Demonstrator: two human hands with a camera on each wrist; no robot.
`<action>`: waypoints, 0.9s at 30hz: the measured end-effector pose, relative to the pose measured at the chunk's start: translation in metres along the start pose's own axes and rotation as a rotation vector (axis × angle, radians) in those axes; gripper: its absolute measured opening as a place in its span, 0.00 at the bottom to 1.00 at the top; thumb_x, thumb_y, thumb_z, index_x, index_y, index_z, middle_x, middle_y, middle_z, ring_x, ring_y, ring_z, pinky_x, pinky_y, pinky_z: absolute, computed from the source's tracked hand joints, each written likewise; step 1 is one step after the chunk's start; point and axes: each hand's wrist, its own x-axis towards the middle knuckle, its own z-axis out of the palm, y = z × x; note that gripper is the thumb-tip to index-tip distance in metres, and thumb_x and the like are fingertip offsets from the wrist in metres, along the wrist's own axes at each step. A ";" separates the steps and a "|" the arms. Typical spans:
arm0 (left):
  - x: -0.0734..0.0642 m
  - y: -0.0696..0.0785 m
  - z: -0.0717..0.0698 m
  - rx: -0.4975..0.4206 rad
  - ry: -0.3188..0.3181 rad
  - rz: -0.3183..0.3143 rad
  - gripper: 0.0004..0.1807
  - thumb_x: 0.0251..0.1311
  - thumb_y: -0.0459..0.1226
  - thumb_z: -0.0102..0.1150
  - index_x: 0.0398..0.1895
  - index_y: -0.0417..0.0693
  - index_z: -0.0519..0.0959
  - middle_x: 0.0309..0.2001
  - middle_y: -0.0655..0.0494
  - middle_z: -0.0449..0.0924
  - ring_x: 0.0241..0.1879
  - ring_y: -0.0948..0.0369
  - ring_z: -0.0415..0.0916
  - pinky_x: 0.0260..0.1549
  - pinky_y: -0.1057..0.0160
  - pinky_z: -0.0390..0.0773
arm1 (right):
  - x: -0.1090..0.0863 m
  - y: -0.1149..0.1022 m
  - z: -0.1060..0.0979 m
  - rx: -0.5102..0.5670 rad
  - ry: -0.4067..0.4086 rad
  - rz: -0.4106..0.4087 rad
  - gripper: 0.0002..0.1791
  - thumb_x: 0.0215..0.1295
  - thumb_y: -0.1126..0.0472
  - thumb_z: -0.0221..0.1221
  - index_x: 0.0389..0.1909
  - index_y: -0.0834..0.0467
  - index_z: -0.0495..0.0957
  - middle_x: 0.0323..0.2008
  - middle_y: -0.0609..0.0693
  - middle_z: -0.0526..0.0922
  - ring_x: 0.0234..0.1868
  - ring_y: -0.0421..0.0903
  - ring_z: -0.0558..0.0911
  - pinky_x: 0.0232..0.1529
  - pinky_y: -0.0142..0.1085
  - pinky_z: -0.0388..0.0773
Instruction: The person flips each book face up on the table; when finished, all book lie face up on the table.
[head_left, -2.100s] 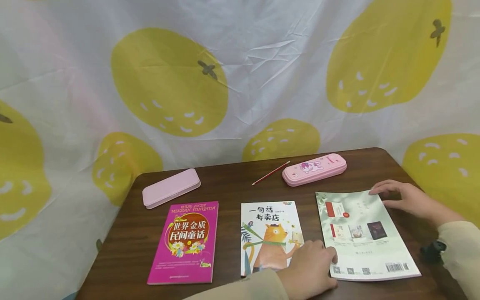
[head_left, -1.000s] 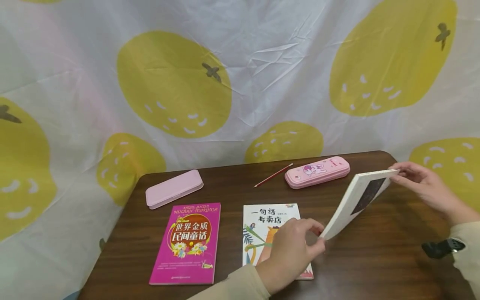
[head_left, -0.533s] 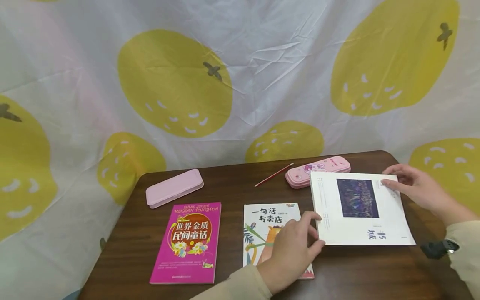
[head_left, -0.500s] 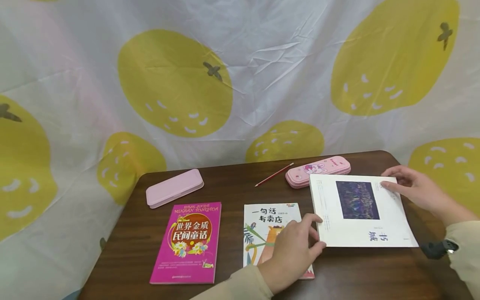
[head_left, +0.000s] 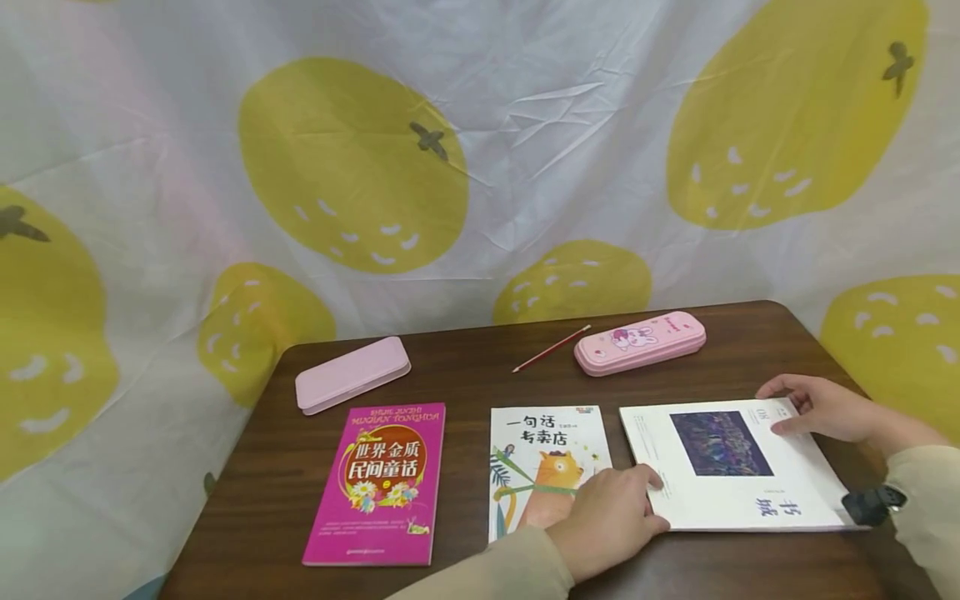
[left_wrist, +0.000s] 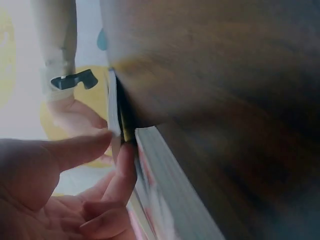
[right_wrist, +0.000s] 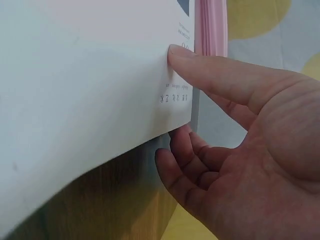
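Observation:
A white magazine (head_left: pixel 705 500) with a dark square picture on its cover lies low over the right part of the table, held by both hands. My left hand (head_left: pixel 607 521) pinches its left edge near the lower corner. In the left wrist view, the thumb (left_wrist: pixel 80 150) is on one face of the thin magazine (left_wrist: pixel 113 100) and a finger on the other. My right hand (head_left: pixel 828 408) grips the upper right corner. Its thumb (right_wrist: pixel 200 70) presses on the cover in the right wrist view, with the other fingers curled beneath. The left hand partly covers a cat picture book (head_left: pixel 551 475).
A magenta book (head_left: pixel 382 533) lies on the left of the brown table (head_left: pixel 465 383). Along the back are a plain pink case (head_left: pixel 352 375), a red pencil (head_left: pixel 551 348) and a pink bunny pencil case (head_left: pixel 645 340). A patterned curtain (head_left: pixel 525 192) hangs behind.
The magazine was lying back cover up, was lifted and turned over, and has come down toward the table with its pictured cover up. Both hands have lowered with it.

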 end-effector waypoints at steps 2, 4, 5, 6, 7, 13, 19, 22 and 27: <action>0.002 0.001 0.003 0.014 -0.033 -0.015 0.21 0.55 0.53 0.74 0.51 0.67 0.81 0.21 0.81 0.78 0.31 0.76 0.76 0.31 0.76 0.68 | 0.002 -0.001 0.001 -0.005 0.001 -0.012 0.27 0.58 0.61 0.73 0.56 0.65 0.76 0.39 0.54 0.79 0.38 0.47 0.73 0.33 0.33 0.71; 0.003 0.002 0.005 0.027 -0.055 -0.028 0.20 0.55 0.53 0.74 0.50 0.67 0.80 0.22 0.79 0.79 0.33 0.74 0.77 0.32 0.75 0.69 | 0.003 -0.003 0.002 -0.019 0.006 -0.021 0.26 0.58 0.62 0.72 0.56 0.65 0.76 0.37 0.53 0.78 0.38 0.48 0.72 0.33 0.34 0.70; 0.004 0.002 0.005 0.032 -0.060 -0.034 0.20 0.55 0.53 0.73 0.50 0.67 0.80 0.24 0.77 0.80 0.34 0.73 0.78 0.31 0.74 0.70 | 0.004 -0.004 0.003 -0.028 0.008 -0.019 0.26 0.57 0.63 0.72 0.56 0.65 0.76 0.36 0.53 0.77 0.37 0.48 0.72 0.34 0.35 0.70; 0.004 0.003 0.006 0.040 -0.061 -0.038 0.20 0.54 0.53 0.73 0.49 0.67 0.80 0.25 0.76 0.82 0.34 0.72 0.79 0.31 0.73 0.70 | 0.005 -0.005 0.003 -0.037 0.010 -0.015 0.26 0.57 0.63 0.72 0.55 0.65 0.76 0.36 0.53 0.76 0.38 0.48 0.71 0.34 0.36 0.69; 0.004 0.003 0.006 0.046 -0.062 -0.041 0.19 0.54 0.53 0.73 0.48 0.68 0.80 0.27 0.74 0.83 0.34 0.72 0.79 0.30 0.72 0.70 | 0.006 -0.005 0.003 -0.046 0.014 -0.005 0.26 0.57 0.63 0.72 0.55 0.64 0.76 0.35 0.53 0.75 0.38 0.48 0.71 0.35 0.36 0.68; 0.006 0.006 0.004 0.089 -0.086 -0.046 0.18 0.53 0.54 0.73 0.44 0.68 0.78 0.32 0.69 0.85 0.32 0.70 0.78 0.28 0.69 0.68 | 0.010 -0.008 0.007 -0.109 0.050 0.011 0.25 0.57 0.64 0.72 0.55 0.62 0.77 0.39 0.60 0.78 0.40 0.56 0.74 0.38 0.44 0.72; 0.008 0.005 0.004 0.177 -0.131 -0.057 0.18 0.50 0.57 0.75 0.43 0.74 0.80 0.31 0.73 0.84 0.32 0.72 0.77 0.28 0.64 0.69 | 0.007 -0.009 0.019 -0.233 0.148 -0.001 0.23 0.56 0.58 0.73 0.53 0.57 0.82 0.52 0.77 0.77 0.53 0.79 0.71 0.47 0.71 0.67; 0.011 0.003 0.000 0.194 -0.165 -0.057 0.16 0.50 0.59 0.74 0.42 0.78 0.81 0.31 0.77 0.82 0.34 0.73 0.76 0.29 0.62 0.69 | 0.000 -0.011 0.024 -0.253 0.187 0.009 0.23 0.56 0.57 0.73 0.52 0.58 0.83 0.52 0.79 0.76 0.52 0.81 0.72 0.49 0.73 0.67; 0.030 -0.008 -0.013 0.187 -0.148 -0.072 0.11 0.52 0.54 0.74 0.39 0.76 0.85 0.32 0.77 0.83 0.36 0.72 0.78 0.29 0.62 0.72 | -0.010 -0.014 0.026 -0.292 0.239 -0.017 0.22 0.53 0.57 0.75 0.49 0.60 0.84 0.51 0.78 0.79 0.51 0.80 0.75 0.49 0.71 0.71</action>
